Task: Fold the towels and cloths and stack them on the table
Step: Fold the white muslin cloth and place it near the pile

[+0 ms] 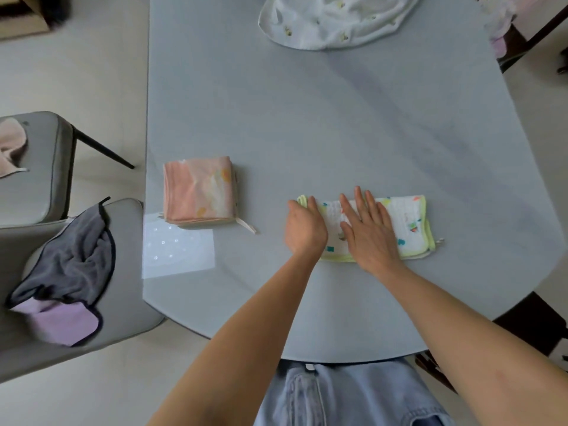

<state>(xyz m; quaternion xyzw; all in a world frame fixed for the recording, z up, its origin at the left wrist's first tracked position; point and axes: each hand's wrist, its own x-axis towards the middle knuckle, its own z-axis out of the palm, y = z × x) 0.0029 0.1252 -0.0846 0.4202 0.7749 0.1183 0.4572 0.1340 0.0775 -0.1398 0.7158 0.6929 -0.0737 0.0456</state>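
One grey table (307, 118), seen from above, with three cloth items on it. Near the front edge, one white cloth with yellow-green trim (405, 222) and small coloured shapes, folded into a long band and lying flat. On this cloth, two hands: left hand (304, 229) at the left end of the band, fingers curled over the corner and gripping the yellow-green edge; right hand (367, 232) just beside it, fingers straight and slightly spread, palm pressing flat on the middle of the band. Both forearms bare, reaching in from the bottom. To the left, well apart from the hands, one folded pink stack (198, 190), square in shape, with one thin strap sticking out at its front right corner; how many pieces inside the stack, not possible to tell. Just in front of the stack, one pale bright rectangle (178, 249) on the table surface, perhaps light or a thin sheet, cannot tell which. At the far end of the table, one white unfolded cloth with small prints (332, 23), crumpled, partly cut by the top edge. On the left side, two grey chairs: on the nearer chair (129, 302), one dark grey cloth (73, 259) lying over one purple cloth (61, 321), both unfolded; on the farther chair (43, 167), one pale pink cloth (10, 146), only partly visible. At the bottom, blue jeans (347, 395) of the person.
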